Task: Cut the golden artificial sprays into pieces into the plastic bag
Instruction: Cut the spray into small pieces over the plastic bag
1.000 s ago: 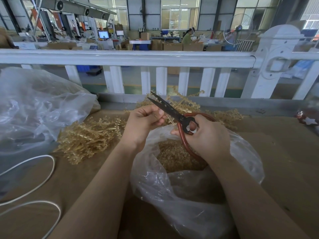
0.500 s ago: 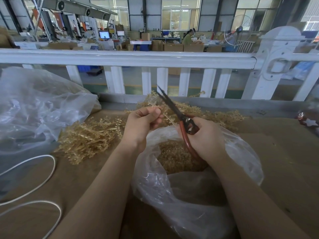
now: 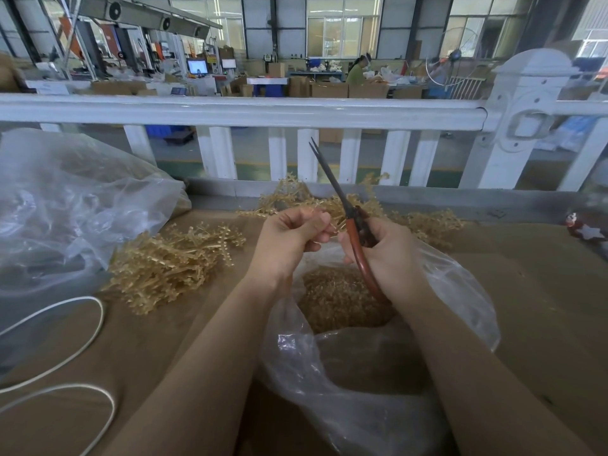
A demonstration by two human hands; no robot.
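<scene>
My left hand pinches a small golden spray piece above the open clear plastic bag. My right hand grips red-handled scissors, blades nearly closed and pointing up and away toward the railing. Cut golden pieces fill the bottom of the bag. A heap of uncut golden sprays lies on the brown table to the left, and more sprays lie behind my hands.
A large crumpled clear bag sits at the left. White cord loops on the table at lower left. A white railing runs across the table's far edge. A small red and white ornament lies at right.
The scissors have swung from lying flat and open to pointing upward with blades closed. My hands have drawn closer together over the bag.
</scene>
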